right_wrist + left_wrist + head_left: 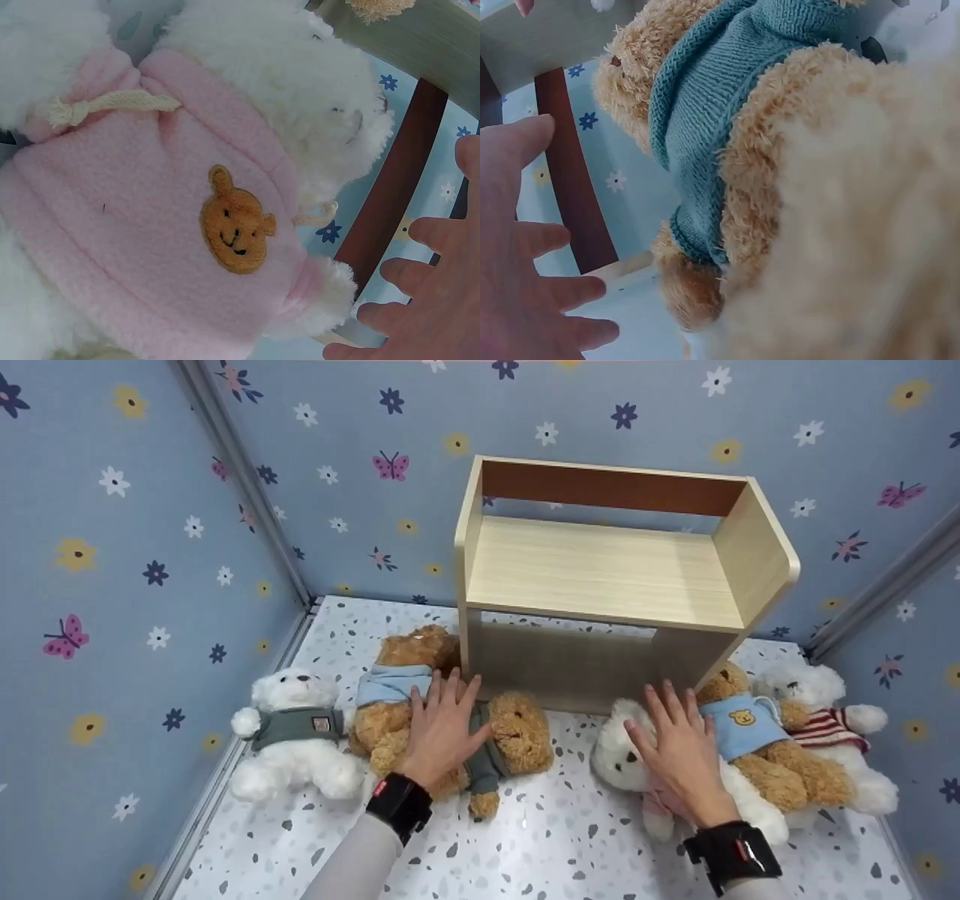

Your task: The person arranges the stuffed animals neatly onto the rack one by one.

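My left hand [444,731], fingers straight and spread, is over a light-brown teddy bear in a green knit sweater [705,124] that lies on its side. Beside it, a brown teddy bear in a blue top [394,685] lies partly behind that hand. Spread the same way, my right hand [681,754] is over a white teddy bear in a pink hoodie [150,202] with a bear-face patch. Both wrist views show a gap between fingers and plush. Whether either palm touches a bear is hidden. Nothing is gripped in either hand.
A pale wooden two-level shelf [600,570] stands at the back wall. Far left lies a white bear in a green top [300,727]. On the right are a tan bear in a blue hoodie [742,724] and a white bear in stripes [825,727]. Flowered walls enclose the speckled surface [555,847].
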Motion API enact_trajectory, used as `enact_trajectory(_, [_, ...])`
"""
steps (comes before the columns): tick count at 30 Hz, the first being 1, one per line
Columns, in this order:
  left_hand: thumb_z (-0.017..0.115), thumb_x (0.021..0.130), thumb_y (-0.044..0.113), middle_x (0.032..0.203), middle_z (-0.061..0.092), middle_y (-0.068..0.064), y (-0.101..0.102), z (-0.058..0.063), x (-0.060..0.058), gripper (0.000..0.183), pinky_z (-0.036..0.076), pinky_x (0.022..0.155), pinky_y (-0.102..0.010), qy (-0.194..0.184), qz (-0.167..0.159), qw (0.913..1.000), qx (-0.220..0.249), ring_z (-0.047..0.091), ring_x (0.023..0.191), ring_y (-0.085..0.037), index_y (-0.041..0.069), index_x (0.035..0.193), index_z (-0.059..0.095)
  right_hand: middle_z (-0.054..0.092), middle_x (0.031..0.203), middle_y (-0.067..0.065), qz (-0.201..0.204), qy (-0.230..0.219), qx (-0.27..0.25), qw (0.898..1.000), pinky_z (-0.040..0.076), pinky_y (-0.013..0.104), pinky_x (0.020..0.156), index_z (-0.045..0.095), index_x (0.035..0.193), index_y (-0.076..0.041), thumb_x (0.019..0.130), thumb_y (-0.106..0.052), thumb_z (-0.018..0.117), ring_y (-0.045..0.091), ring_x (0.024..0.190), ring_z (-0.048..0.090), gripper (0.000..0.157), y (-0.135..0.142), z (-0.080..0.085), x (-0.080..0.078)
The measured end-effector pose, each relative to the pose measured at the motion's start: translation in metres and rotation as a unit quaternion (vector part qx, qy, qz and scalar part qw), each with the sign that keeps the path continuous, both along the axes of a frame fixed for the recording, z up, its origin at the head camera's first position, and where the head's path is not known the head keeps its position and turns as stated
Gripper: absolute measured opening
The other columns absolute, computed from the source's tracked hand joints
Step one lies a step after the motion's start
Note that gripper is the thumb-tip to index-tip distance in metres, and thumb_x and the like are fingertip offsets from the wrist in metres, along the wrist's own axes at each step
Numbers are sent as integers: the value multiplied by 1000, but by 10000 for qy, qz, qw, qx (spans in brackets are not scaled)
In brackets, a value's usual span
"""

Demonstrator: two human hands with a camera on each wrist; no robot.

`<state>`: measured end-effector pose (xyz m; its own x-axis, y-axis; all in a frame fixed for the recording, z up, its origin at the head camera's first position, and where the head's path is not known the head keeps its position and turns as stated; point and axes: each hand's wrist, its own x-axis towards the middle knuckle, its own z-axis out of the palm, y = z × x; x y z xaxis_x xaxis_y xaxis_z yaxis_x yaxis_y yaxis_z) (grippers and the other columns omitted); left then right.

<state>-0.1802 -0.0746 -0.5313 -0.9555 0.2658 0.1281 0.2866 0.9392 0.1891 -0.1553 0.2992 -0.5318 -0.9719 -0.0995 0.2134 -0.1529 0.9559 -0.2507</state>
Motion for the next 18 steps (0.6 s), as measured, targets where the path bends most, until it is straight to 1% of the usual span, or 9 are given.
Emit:
enact_trajectory(3, [64,95,63,158,42,-24,-5,-4,0,86,31,114,-69,-146,105,9998,-116,39,145,-45,11,160,39,25,168,20,-8,-67,3,10000,14,78,114,37,161,-11,104,-55,51,53,151,19,73,-1,-2,1])
enact_trajectory(5, [69,92,63,152,46,-26,-9,-7,0,88,40,109,-66,-122,149,9998,-111,47,137,-46,7,156,45,26,167,20,-4,-78,20,10000,14,78,114,37,161,-11,104,-56,50,53,151,20,73,-2,-4,2])
enact_trajectory(7, [75,88,61,147,48,-29,-12,-11,1,90,46,104,-62,-60,170,9998,-28,51,129,-47,3,151,50,27,167,21,5,-89,23,10000,13,78,114,37,161,-11,104,-55,50,53,151,20,73,-2,-5,2])
enact_trajectory(10, [80,82,60,141,50,-32,-15,-16,3,91,49,99,-60,-137,209,9996,89,55,122,-50,-1,144,54,27,167,22,31,-89,30,10000,14,78,114,37,161,-11,105,-54,50,54,150,20,72,-2,-5,4])
enact_trajectory(13, [80,79,65,138,55,-32,-18,-21,6,98,48,101,-60,-571,281,9979,78,57,121,-50,-5,142,54,26,167,22,58,-97,35,9999,14,78,114,37,161,-10,105,-54,50,54,150,20,72,-3,-5,5])
enact_trajectory(16, [77,77,72,137,59,-29,-21,-26,7,107,46,103,-59,-1156,311,9928,-95,58,121,-47,-5,145,51,27,166,22,76,-75,35,9999,14,78,114,37,161,-10,105,-53,50,54,150,20,72,-3,-6,5])
enact_trajectory(18, [78,74,75,136,61,-26,-23,-28,7,110,45,104,-58,-1436,304,9891,-128,60,121,-44,-4,146,52,27,166,22,84,-64,28,9999,15,78,114,37,161,-10,105,-53,51,54,150,20,71,-4,-6,4])
